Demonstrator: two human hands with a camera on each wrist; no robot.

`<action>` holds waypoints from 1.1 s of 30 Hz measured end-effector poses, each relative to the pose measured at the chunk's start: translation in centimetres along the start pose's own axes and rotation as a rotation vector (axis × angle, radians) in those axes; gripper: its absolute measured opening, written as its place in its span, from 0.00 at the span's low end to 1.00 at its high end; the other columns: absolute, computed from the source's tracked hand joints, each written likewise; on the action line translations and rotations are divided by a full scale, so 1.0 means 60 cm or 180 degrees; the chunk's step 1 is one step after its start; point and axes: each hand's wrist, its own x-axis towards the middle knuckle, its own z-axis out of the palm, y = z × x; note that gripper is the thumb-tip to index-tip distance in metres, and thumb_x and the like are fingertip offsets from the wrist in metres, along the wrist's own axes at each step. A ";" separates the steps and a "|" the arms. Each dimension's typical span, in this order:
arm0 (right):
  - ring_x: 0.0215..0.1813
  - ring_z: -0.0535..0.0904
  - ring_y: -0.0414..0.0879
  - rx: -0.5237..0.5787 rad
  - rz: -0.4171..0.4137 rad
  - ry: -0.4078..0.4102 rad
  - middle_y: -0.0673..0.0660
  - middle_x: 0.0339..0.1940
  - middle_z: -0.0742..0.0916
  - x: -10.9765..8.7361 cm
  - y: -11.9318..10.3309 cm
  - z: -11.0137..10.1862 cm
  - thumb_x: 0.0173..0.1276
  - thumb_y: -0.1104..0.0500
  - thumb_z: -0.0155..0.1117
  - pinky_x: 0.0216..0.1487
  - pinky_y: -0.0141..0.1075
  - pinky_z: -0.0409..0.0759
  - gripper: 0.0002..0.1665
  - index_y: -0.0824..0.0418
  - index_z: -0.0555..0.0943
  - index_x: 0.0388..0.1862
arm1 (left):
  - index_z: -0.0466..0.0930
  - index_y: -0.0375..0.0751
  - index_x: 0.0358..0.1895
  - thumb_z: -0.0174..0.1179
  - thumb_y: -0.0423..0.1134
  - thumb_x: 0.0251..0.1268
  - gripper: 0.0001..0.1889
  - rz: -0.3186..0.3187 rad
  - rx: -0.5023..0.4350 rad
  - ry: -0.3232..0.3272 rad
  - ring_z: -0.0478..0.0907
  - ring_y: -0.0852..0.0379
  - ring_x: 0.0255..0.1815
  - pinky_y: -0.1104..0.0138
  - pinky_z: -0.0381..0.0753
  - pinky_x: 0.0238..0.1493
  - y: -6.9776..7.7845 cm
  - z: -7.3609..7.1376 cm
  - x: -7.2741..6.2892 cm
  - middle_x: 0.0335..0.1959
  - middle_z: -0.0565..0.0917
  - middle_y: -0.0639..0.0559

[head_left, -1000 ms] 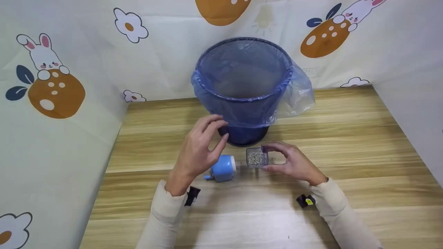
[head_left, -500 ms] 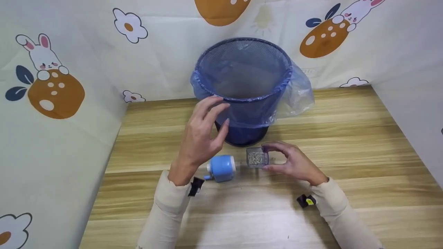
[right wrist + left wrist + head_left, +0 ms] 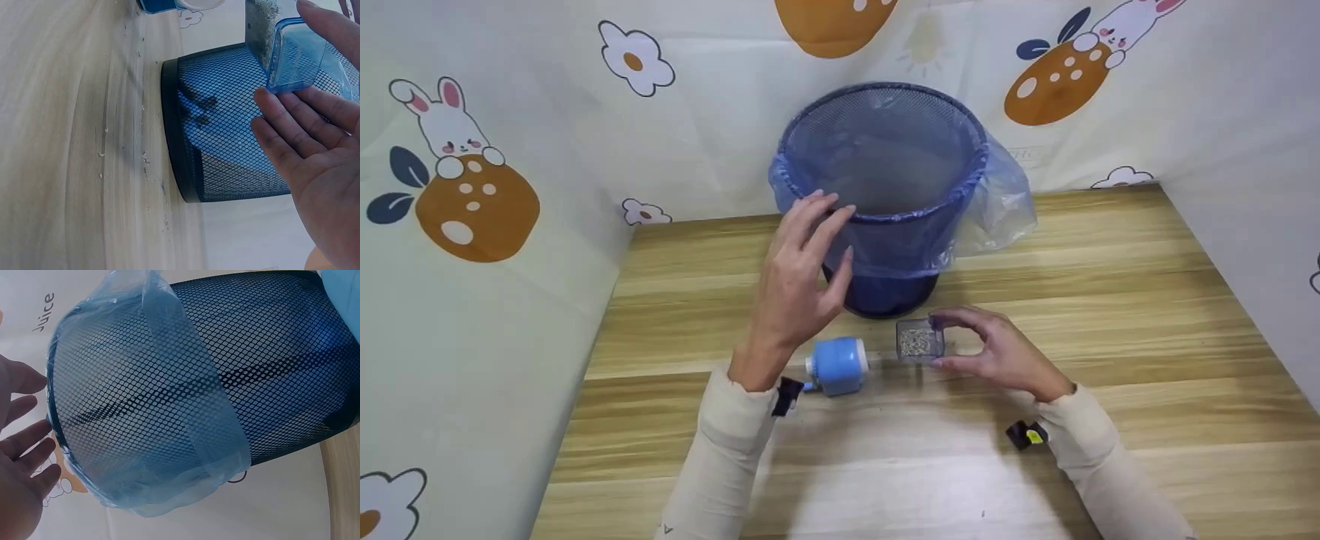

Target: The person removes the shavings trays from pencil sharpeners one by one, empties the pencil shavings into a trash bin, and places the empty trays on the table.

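My right hand point(image 3: 1009, 356) pinches a small clear shavings drawer point(image 3: 919, 342) between thumb and fingers, lifted above the table in front of the bin. Grey, crumbly pencil shavings point(image 3: 264, 31) fill part of the drawer in the right wrist view. The left hand point(image 3: 795, 285) is raised with relaxed, spread fingers and holds nothing. Its fingertips overlap the near-left rim of the mesh trash bin point(image 3: 889, 296). Below that hand, a blue crank pencil sharpener point(image 3: 840, 366) lies on the table, its white-ringed end facing right.
A translucent blue bag point(image 3: 997, 202) lines the bin and hangs over its rim. Loose bits of shavings point(image 3: 145, 163) are scattered on the wooden table point(image 3: 1110, 315). Printed fabric walls point(image 3: 712, 135) stand behind the bin and on both sides.
My left hand has moved up and away from beside the sharpener toward the bin's rim. The right hand keeps its hold on the drawer in nearly the same place.
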 end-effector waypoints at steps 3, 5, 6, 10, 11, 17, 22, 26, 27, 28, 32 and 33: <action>0.58 0.82 0.50 0.0007 -0.0018 -0.0007 0.52 0.54 0.87 0.002 -0.004 0.000 0.54 0.52 0.79 0.64 0.48 0.75 0.34 0.60 0.81 0.59 | 0.77 0.34 0.63 0.60 0.31 0.64 0.22 -0.0034 0.0039 -0.0102 0.68 0.41 0.70 0.55 0.59 0.76 -0.002 0.001 -0.003 0.63 0.76 0.36; 0.58 0.82 0.50 0.0002 -0.0026 -0.0010 0.52 0.54 0.87 0.002 -0.007 -0.002 0.54 0.52 0.79 0.64 0.48 0.75 0.34 0.60 0.81 0.59 | 0.76 0.34 0.63 0.60 0.31 0.65 0.23 -0.0063 0.0056 -0.0170 0.66 0.41 0.71 0.56 0.59 0.76 -0.003 0.002 -0.005 0.64 0.75 0.36; 0.58 0.82 0.50 -0.0006 -0.0036 -0.0009 0.52 0.54 0.87 0.002 -0.009 -0.003 0.54 0.52 0.79 0.64 0.48 0.75 0.34 0.60 0.81 0.59 | 0.76 0.34 0.64 0.60 0.31 0.65 0.23 -0.0079 0.0067 -0.0197 0.66 0.41 0.72 0.56 0.59 0.76 -0.004 0.003 -0.006 0.65 0.75 0.36; 0.59 0.82 0.50 -0.0063 -0.0082 0.0009 0.52 0.54 0.86 0.001 -0.017 -0.010 0.54 0.54 0.79 0.64 0.47 0.76 0.33 0.61 0.81 0.59 | 0.76 0.36 0.64 0.60 0.32 0.64 0.23 -0.0115 0.0106 -0.0257 0.64 0.42 0.73 0.57 0.61 0.75 -0.004 0.006 -0.008 0.65 0.74 0.37; 0.59 0.82 0.50 -0.0059 -0.0102 0.0018 0.52 0.54 0.86 0.001 -0.019 -0.012 0.54 0.55 0.79 0.63 0.47 0.76 0.33 0.61 0.81 0.59 | 0.76 0.36 0.64 0.60 0.32 0.64 0.24 -0.0120 0.0111 -0.0265 0.64 0.43 0.73 0.57 0.62 0.74 -0.004 0.007 -0.008 0.65 0.74 0.37; 0.59 0.81 0.51 0.0039 -0.0214 0.0062 0.54 0.56 0.86 0.002 -0.033 -0.024 0.53 0.62 0.79 0.64 0.45 0.75 0.34 0.62 0.80 0.60 | 0.76 0.37 0.65 0.61 0.31 0.64 0.25 -0.0172 0.0093 -0.0294 0.63 0.44 0.74 0.57 0.65 0.73 -0.001 0.006 -0.008 0.66 0.73 0.37; 0.59 0.81 0.49 -0.0064 -0.0253 0.0087 0.53 0.57 0.85 0.003 -0.049 -0.036 0.53 0.61 0.80 0.63 0.36 0.75 0.34 0.62 0.80 0.61 | 0.76 0.38 0.66 0.60 0.30 0.63 0.25 -0.0199 0.0123 -0.0308 0.63 0.45 0.74 0.58 0.65 0.72 0.000 0.007 -0.008 0.66 0.73 0.38; 0.60 0.80 0.47 -0.0118 -0.0264 0.0148 0.52 0.58 0.85 0.004 -0.068 -0.049 0.53 0.58 0.80 0.63 0.33 0.74 0.35 0.61 0.80 0.61 | 0.76 0.39 0.66 0.61 0.29 0.62 0.26 -0.0183 0.0144 -0.0298 0.64 0.45 0.74 0.58 0.66 0.72 0.001 0.008 -0.007 0.66 0.74 0.38; 0.60 0.80 0.47 -0.0115 -0.0267 0.0158 0.52 0.58 0.85 0.004 -0.073 -0.052 0.53 0.58 0.80 0.64 0.32 0.74 0.35 0.61 0.80 0.61 | 0.76 0.39 0.66 0.61 0.29 0.62 0.26 -0.0180 0.0145 -0.0299 0.64 0.45 0.74 0.58 0.67 0.72 0.001 0.009 -0.007 0.66 0.74 0.38; 0.60 0.80 0.46 -0.0112 -0.0272 0.0163 0.51 0.58 0.85 0.005 -0.077 -0.054 0.53 0.58 0.80 0.64 0.32 0.74 0.35 0.61 0.80 0.61 | 0.76 0.39 0.66 0.61 0.30 0.62 0.26 -0.0182 0.0145 -0.0298 0.64 0.45 0.74 0.58 0.67 0.71 0.002 0.009 -0.007 0.66 0.74 0.38; 0.60 0.80 0.46 -0.0141 -0.0324 0.0146 0.51 0.59 0.84 0.009 -0.093 -0.062 0.53 0.58 0.80 0.63 0.27 0.72 0.36 0.60 0.79 0.62 | 0.75 0.40 0.66 0.61 0.31 0.63 0.26 -0.0211 0.0151 -0.0312 0.63 0.46 0.74 0.58 0.67 0.71 0.001 0.007 -0.008 0.67 0.73 0.39; 0.59 0.80 0.46 -0.0145 -0.0348 0.0141 0.51 0.59 0.84 0.010 -0.096 -0.064 0.53 0.58 0.80 0.63 0.27 0.72 0.36 0.60 0.79 0.62 | 0.75 0.40 0.67 0.61 0.31 0.63 0.26 -0.0220 0.0153 -0.0321 0.63 0.46 0.74 0.58 0.67 0.71 0.002 0.006 -0.008 0.67 0.73 0.39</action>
